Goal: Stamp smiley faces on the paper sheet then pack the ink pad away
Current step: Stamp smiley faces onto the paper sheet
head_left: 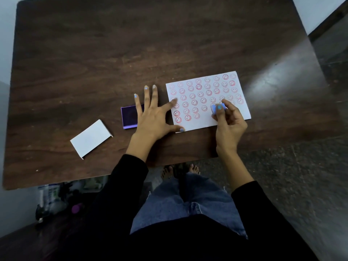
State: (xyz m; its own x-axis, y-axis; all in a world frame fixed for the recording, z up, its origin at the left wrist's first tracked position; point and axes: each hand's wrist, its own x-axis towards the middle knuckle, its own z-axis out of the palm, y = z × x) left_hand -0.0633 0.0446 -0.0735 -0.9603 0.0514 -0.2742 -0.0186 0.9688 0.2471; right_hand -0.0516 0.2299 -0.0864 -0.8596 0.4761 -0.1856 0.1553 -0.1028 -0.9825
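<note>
Head view: one paper sheet (226,117); one ink pad (130,116); one stamp (217,107).

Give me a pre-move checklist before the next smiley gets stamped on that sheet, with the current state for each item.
1. Paper sheet held down: ok, the left hand is spread with index finger and thumb on its left edge.
2. Stamp gripped: ok, the right hand pinches it in its fingers over the sheet.
3. Free space for another print: ok, the lower right of the sheet is unstamped.
4. Stamp face inked: cannot tell, its face is hidden.
5. Ink pad reachable: ok, it lies open left of the sheet, partly under the left hand.
6. White box ready for packing: ok, on the table, further left.
</note>
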